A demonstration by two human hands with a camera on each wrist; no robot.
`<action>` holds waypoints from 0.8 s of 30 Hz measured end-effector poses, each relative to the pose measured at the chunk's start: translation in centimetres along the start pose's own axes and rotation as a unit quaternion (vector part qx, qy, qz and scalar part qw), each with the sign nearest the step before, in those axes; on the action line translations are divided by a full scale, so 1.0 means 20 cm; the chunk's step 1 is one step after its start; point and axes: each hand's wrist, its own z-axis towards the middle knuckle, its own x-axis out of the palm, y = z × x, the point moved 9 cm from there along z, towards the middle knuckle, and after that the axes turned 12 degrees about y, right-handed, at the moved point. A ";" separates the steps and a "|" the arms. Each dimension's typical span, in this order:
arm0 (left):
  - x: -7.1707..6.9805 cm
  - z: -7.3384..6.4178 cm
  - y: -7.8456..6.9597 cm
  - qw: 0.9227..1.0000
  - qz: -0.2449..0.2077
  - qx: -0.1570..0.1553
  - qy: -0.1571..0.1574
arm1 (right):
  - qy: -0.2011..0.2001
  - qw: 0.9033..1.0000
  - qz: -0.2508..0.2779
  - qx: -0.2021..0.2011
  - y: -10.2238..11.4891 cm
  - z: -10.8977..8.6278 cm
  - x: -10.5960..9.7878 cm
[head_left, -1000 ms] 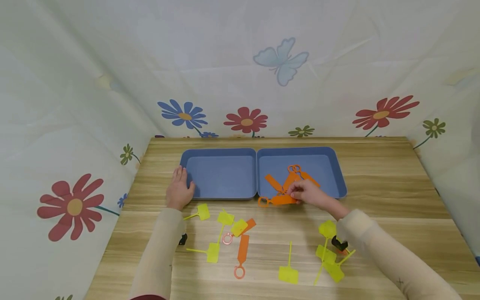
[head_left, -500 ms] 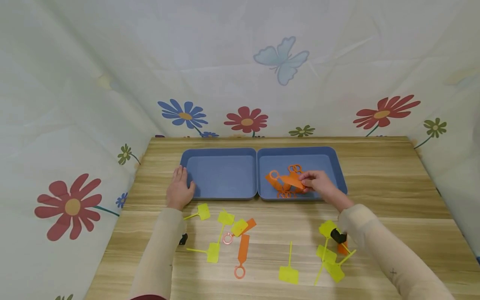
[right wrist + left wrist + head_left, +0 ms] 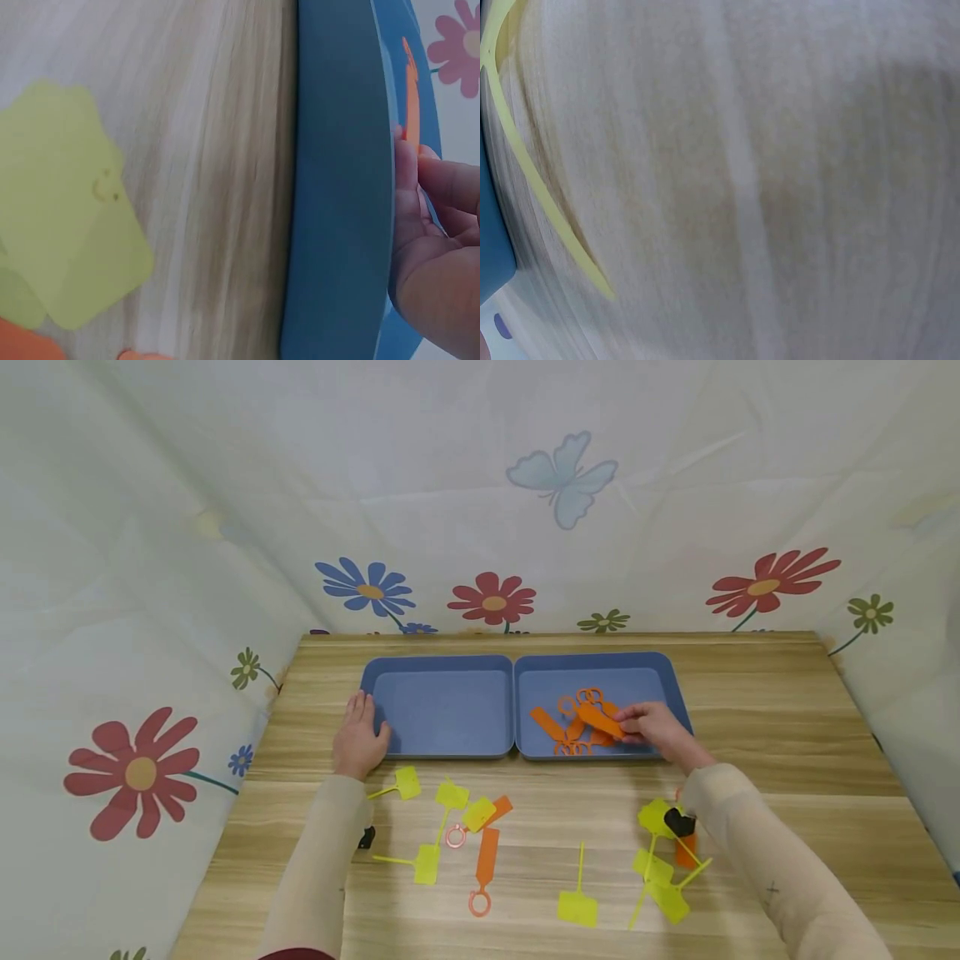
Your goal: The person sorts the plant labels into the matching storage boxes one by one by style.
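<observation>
My right hand (image 3: 654,732) pinches one end of an orange ring tag (image 3: 598,720) over the right blue tray (image 3: 677,706). In the right wrist view the orange tag (image 3: 412,105) stands out from between thumb and fingers, past the tray wall (image 3: 341,180). Beneath it in that tray lie several more orange tags (image 3: 547,724), their rings bunched near the front wall and the middle. My left hand (image 3: 360,740) rests with straight fingers on the left rim of the left blue tray (image 3: 442,714), which holds nothing.
On the wooden table before the trays lie yellow tags with thin stems (image 3: 426,864), several at left, one yellow tag (image 3: 577,908) at centre and a heap of yellow tags (image 3: 658,868) at right. Orange tags (image 3: 487,856) lie among them. A patterned curtain (image 3: 420,510) hangs behind.
My right hand has carried the orange tag from the right tray's front edge further into the tray and to the right, swinging its ring end round. The left hand stays put.
</observation>
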 end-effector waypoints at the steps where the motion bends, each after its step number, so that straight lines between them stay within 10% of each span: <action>1: 0.00 0.00 0.00 1.000 0.001 0.000 0.000 | 0.003 1.000 -0.002 0.001 -0.01 0.00 0.00; 24: 0.01 0.00 0.00 1.000 -0.001 -0.007 0.011 | -0.054 0.991 -0.117 0.016 -0.04 0.01 -0.02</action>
